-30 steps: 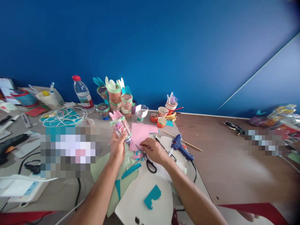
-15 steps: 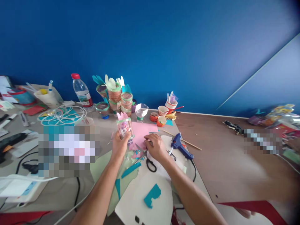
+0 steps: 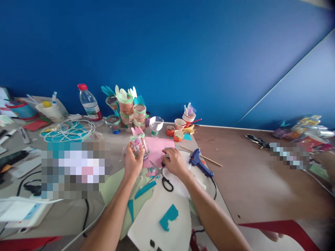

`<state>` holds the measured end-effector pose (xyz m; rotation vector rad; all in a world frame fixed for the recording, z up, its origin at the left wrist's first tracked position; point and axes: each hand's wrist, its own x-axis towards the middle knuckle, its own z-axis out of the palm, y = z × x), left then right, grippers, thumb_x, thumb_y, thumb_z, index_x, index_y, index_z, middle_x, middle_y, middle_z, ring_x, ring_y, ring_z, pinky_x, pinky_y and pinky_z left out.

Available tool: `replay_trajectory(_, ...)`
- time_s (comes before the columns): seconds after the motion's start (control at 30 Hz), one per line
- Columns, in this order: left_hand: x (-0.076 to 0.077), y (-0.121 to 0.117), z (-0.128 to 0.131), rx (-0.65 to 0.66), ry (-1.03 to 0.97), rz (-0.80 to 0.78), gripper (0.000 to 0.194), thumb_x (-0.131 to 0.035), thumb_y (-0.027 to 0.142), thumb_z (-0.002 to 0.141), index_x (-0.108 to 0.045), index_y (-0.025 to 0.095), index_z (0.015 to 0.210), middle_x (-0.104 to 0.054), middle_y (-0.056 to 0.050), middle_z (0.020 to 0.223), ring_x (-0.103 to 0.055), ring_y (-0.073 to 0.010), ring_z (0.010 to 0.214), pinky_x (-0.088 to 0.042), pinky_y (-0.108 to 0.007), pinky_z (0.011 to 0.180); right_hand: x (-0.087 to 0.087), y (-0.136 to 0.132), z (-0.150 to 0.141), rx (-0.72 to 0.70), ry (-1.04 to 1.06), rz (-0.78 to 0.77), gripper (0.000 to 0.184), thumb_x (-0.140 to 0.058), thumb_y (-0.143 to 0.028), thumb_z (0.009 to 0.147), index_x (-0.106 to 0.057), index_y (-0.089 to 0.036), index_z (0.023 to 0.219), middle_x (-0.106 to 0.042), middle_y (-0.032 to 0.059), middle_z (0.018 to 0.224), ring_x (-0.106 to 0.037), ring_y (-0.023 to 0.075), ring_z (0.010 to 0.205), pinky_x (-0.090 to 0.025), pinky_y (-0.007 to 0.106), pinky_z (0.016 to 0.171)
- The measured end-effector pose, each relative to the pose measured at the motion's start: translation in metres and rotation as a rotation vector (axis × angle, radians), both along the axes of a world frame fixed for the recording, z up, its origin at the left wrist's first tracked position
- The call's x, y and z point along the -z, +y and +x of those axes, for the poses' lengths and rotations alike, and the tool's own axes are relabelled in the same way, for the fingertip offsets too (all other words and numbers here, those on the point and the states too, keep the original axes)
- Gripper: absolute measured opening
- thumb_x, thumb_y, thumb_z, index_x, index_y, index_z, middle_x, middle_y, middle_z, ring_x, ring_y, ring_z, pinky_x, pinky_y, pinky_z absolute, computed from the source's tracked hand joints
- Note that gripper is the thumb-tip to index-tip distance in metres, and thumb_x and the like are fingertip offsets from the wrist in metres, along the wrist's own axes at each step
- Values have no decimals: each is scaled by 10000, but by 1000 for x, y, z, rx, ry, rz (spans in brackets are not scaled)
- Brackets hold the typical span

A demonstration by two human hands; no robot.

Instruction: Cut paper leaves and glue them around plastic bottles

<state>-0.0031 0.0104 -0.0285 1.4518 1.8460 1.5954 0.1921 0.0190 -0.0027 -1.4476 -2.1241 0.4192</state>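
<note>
My left hand [image 3: 134, 158] is wrapped round a clear plastic cup [image 3: 140, 143] with a printed label. Pink paper petals [image 3: 136, 130] stick up from its rim. Over a pink paper sheet [image 3: 157, 144], my right hand [image 3: 175, 161] has its fingers curved and apart, lying over one black handle loop of the scissors [image 3: 167, 184]. The scissors lie with blades parted, pointing towards the cup; fingers hide part of the handle. Pink and blue paper scraps [image 3: 151, 172] are scattered by the blades. A blue glue gun [image 3: 200, 162] rests right of my right hand.
Behind stand stacked cups with paper petals [image 3: 126, 104], a clear cut cup [image 3: 156, 124], small paper cups [image 3: 178, 135] and a water bottle [image 3: 90, 106]. A wooden stick [image 3: 209, 159] lies at right. Coiled white cable [image 3: 68, 130] lies left. Another person's hand [image 3: 326, 162] shows far right.
The fingers of my right hand have spread and show more of the black scissors handle. My left hand still holds the cup, now a little more upright. The view has shifted slightly.
</note>
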Motion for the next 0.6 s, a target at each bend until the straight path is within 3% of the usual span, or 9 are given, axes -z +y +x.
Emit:
replay_trajectory(0.17,6,6,-3,-87,131,-68,455,-477,428,837,-528,147,1190,-659,-183,1071,-600,-332,1063,-430,-522,946,0,-2,-4,10,24,41,304,-573,-177,804,-639,-158,1100,-635,137,1097,-545,268,1067,-426,428,940)
replay_trajectory(0.3,8,7,-3,-182,205,-71,530,-437,419,841,-494,78,1242,-561,-261,1241,-481,-379,1219,-330,-580,1021,-7,-6,-7,13,40,52,336,-578,-162,792,-619,-154,1126,-615,142,1100,-548,270,1068,-433,438,940)
replay_trajectory(0.47,5,5,1,-169,221,-64,538,-458,403,836,-487,71,1259,-516,-278,1288,-439,-391,1246,-296,-600,1031,-25,-16,-12,-54,42,-1,334,-585,-157,792,-612,-148,1125,-613,140,1117,-563,249,1058,-442,408,937)
replay_trajectory(0.6,0,3,3,-192,224,7,504,-495,382,823,-507,91,1234,-509,-259,1299,-441,-375,1240,-299,-577,1028,-45,-36,-7,-204,-21,-80,283,-578,-141,800,-634,-155,1077,-657,110,1061,-585,223,1017,-452,370,909)
